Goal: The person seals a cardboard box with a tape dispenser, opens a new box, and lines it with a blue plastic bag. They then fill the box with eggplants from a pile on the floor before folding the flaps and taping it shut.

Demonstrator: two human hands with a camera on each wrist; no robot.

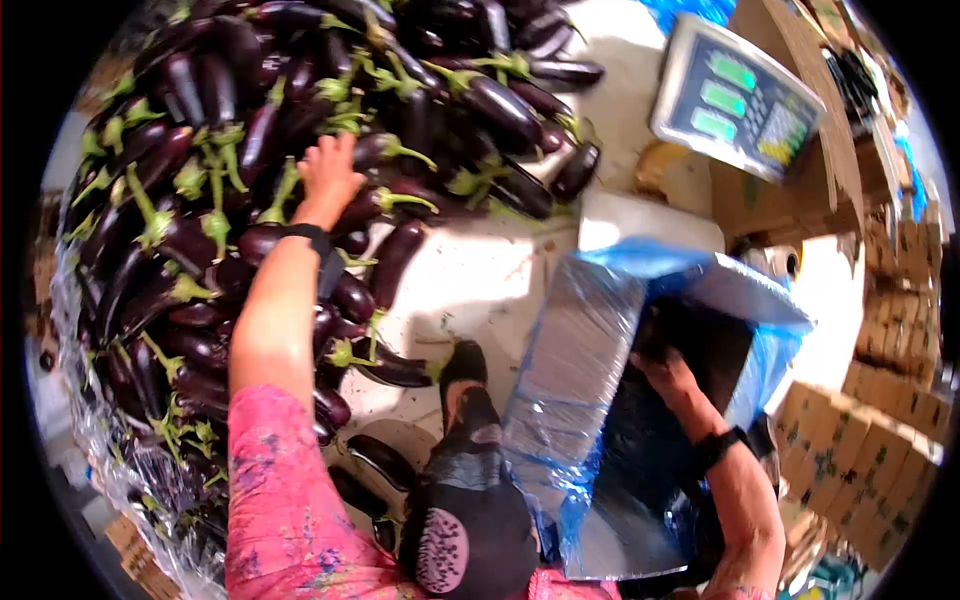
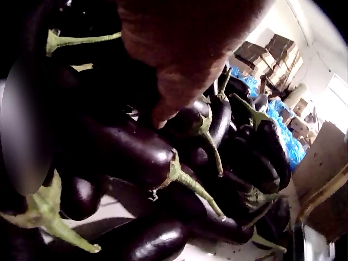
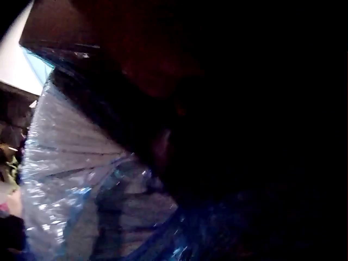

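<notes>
My left hand (image 1: pixel 330 182) reaches into a big heap of dark purple eggplants (image 1: pixel 500 108), fingers spread over those in the middle. In the left wrist view the thumb (image 2: pixel 163 113) points down right beside an eggplant (image 2: pixel 133 152) with a green stem. My right hand (image 1: pixel 668 378) is down inside a box lined with blue plastic film (image 1: pixel 570 350). Its fingers are in deep shadow there, and I cannot tell whether they hold anything. The right wrist view is mostly dark, with the wrinkled clear-blue liner (image 3: pixel 60 163) at its left.
A digital scale display (image 1: pixel 735 95) with green readouts stands beyond the box, beside an open cardboard carton (image 1: pixel 790 200). Stacked cartons (image 1: pixel 860 440) line the right. A few loose eggplants (image 1: pixel 380 462) lie by my dark-clad knee (image 1: pixel 470 520). Clear film edges the heap at left.
</notes>
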